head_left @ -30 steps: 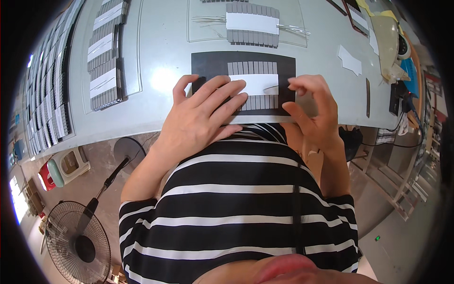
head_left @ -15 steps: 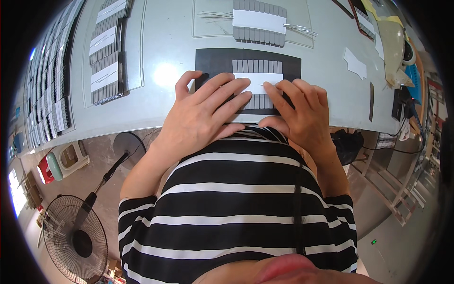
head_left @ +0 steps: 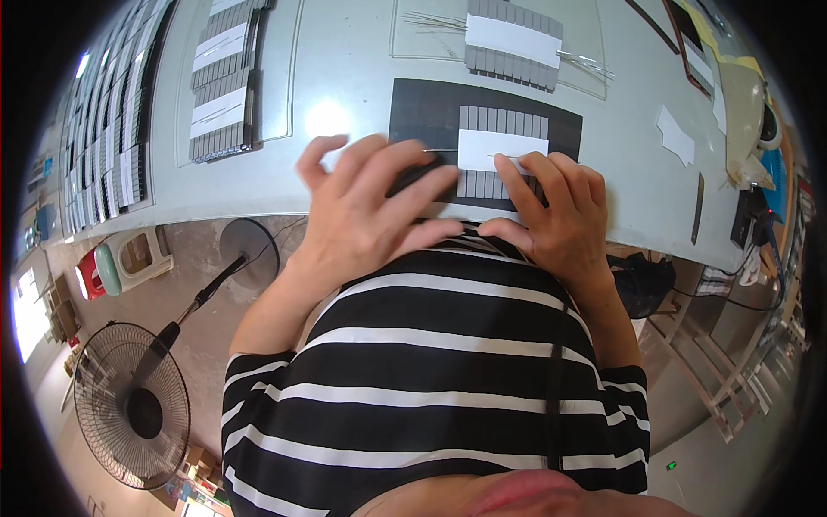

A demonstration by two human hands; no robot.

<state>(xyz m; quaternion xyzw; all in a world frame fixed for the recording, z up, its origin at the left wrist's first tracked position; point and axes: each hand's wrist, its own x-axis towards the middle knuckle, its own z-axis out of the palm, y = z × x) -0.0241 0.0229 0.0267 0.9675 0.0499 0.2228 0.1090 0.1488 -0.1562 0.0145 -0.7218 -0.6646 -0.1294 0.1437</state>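
Observation:
A row of narrow grey strips (head_left: 504, 121) lies on a dark mat (head_left: 422, 108) at the table's near edge. Across the row's middle runs a white paper band (head_left: 482, 142). My right hand (head_left: 564, 207) rests at the row's right side, its index fingertip on the band beside a thin dark line, the thumb apart near the table edge. My left hand (head_left: 362, 202) is over the mat's left part, fingers spread and somewhat blurred. Close to its fingertips a thin wire (head_left: 440, 151) juts left from the band; whether the fingers touch it I cannot tell.
Beyond the mat lies a banded stack of grey strips (head_left: 514, 39) with several thin wires (head_left: 586, 65) beside it. Further banded stacks (head_left: 220, 112) stand at left, by long rows of strips (head_left: 112, 129). A torn white paper piece (head_left: 676, 138) and a dark flat bar (head_left: 698, 207) lie at right.
My left hand has drawn back leftward off the paper band, uncovering the thin wire at its left edge. The right index finger stays on the band. The whole view has shifted.

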